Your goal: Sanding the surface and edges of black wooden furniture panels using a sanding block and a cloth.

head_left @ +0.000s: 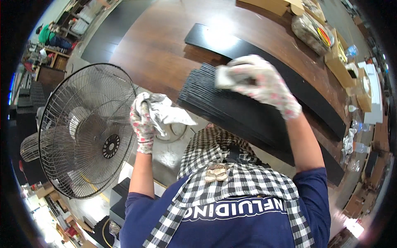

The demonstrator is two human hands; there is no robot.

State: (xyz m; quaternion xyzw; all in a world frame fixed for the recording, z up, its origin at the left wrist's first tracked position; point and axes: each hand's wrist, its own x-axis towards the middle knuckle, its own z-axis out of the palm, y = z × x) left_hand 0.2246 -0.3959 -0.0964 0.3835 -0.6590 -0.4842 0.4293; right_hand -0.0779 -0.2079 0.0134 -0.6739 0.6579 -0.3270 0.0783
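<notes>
Dark brown wood forms the long workbench [157, 45] that fills the upper part of the view, with a cluttered workshop floor curving away at the far left. On the bench lies a long black panel [289, 78], and nearer the person sits a stack of thin black sheets [231, 111], its ribbed edges fanned toward the bench's near side. The person, seen from above in a navy shirt and a black-and-white checked scarf [231, 182], wears flower-print work gloves. The right hand [260, 82] is over the top of the stack, its fingers curled shut around a small pale wad of cloth [225, 76] pressed at the stack's far corner. The left hand [142, 124] is raised clear of the bench, just beside the wire guard of a large black pedestal fan [87, 132], and is closed on a crumpled white rag [165, 111] that droops to the right of the fist. Cardboard boxes [343, 66], a clear bag of coloured items [312, 33] and plastic bottles [351, 51] crowd the bench's right end, well apart from both hands.
</notes>
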